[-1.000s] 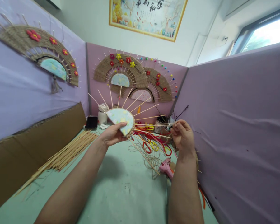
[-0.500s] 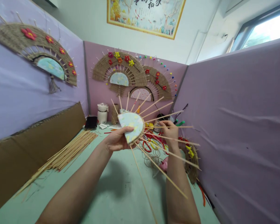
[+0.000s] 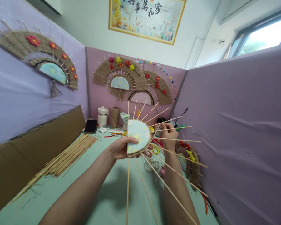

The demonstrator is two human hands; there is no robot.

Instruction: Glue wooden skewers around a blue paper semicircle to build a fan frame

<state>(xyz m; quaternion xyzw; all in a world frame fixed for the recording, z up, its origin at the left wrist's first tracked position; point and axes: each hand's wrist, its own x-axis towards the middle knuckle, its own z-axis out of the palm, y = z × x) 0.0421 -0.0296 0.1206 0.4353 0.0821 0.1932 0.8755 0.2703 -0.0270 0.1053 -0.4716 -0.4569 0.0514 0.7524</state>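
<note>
My left hand (image 3: 121, 147) grips a half-round fan base (image 3: 138, 132), covered in pale blue-green cloth with yellow patches. The thumb lies on the front face and the fingers go behind it. Thin bamboo sticks (image 3: 165, 139) fan out from its curved, twine-bound edge, up, right and down. My right hand (image 3: 169, 135) is beside the right-hand sticks, with thumb and fingers pinched together. One stick crosses that hand. What the fingertips hold, if anything, is too small to make out.
A bundle of bamboo sticks (image 3: 72, 154) lies left, beside a cardboard strip (image 3: 37, 150). Behind stand a white jar (image 3: 103, 117), a twine spool (image 3: 115, 117) and a black phone (image 3: 91, 126). Loose twine (image 3: 152, 164) and a woven fan (image 3: 189, 162) lie right. Finished fans (image 3: 121, 73) hang on the partitions.
The fan base has turned clockwise and shifted slightly right and down in the view, its straight edge now nearly upright. My right hand stays beside the sticks, still pinched. The camera view has tilted up slightly.
</note>
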